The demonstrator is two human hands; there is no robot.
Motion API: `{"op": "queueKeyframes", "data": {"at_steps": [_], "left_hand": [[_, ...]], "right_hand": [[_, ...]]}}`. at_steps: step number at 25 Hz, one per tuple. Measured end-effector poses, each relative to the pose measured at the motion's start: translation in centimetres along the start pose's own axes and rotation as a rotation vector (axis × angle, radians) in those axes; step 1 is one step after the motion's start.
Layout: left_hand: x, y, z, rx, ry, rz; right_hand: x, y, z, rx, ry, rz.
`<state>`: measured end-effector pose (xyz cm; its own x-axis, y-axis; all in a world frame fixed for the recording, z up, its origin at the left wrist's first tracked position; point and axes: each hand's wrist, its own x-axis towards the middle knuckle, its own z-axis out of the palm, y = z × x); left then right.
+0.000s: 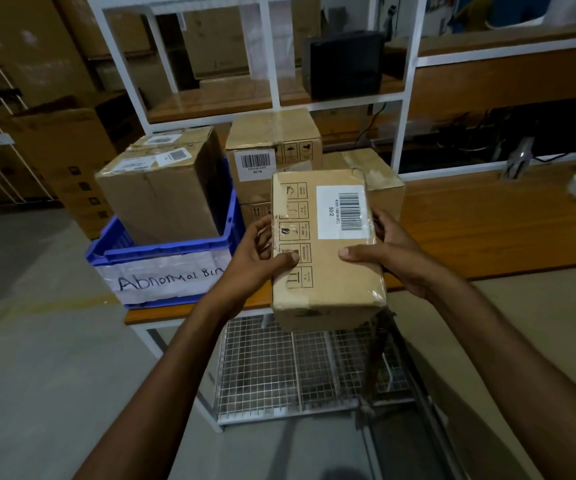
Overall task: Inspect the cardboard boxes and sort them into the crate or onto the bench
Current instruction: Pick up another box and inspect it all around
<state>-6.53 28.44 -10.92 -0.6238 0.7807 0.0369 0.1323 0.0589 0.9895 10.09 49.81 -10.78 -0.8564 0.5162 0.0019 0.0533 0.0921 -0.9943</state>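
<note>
I'm mid-inspection: my left hand (258, 258) and right hand (386, 251) grip the box (324, 247) by its sides, thumbs on top, above the bench's (487, 223) front edge. Its tape is wrinkled, the near edge looks scuffed, and the barcode label is whole. Next I must decide: crate (162, 252) at nine o'clock, or bare bench at two.

A black device (343, 64) sits on the white rack's (268, 46) shelf. A monitor (549, 128) stands at the surface's (487, 220) back edge, right. A mesh cage (279, 372) rests on the floor (54, 375) below its front edge.
</note>
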Motion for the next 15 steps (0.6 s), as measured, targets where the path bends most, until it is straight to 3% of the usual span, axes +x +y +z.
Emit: {"op": "queueKeyframes", "data": {"at_steps": [5, 7, 10, 13, 15], "left_hand": [[0.3, 0.9, 1.1, 0.04, 0.139, 0.088], [-0.6, 1.1, 1.3, 0.111, 0.082, 0.072], [-2.6, 0.5, 0.7, 0.222, -0.193, 0.027], [-3.1, -0.9, -0.6, 0.261, -0.229, 0.074], [-3.1, -1.4, -0.5, 0.278, -0.233, 0.115]], "right_hand": [[0.2, -0.8, 1.8, -0.152, 0.244, -0.059], [-0.6, -1.2, 2.7, -0.198, 0.297, -0.011], [-2.2, -0.5, 2.4, -0.147, 0.071, 0.043], [-3.6, 0.4, 0.8, -0.163, -0.218, 0.004], [-3.8, 1.5, 0.3, -0.205, -0.223, -0.052]]}}
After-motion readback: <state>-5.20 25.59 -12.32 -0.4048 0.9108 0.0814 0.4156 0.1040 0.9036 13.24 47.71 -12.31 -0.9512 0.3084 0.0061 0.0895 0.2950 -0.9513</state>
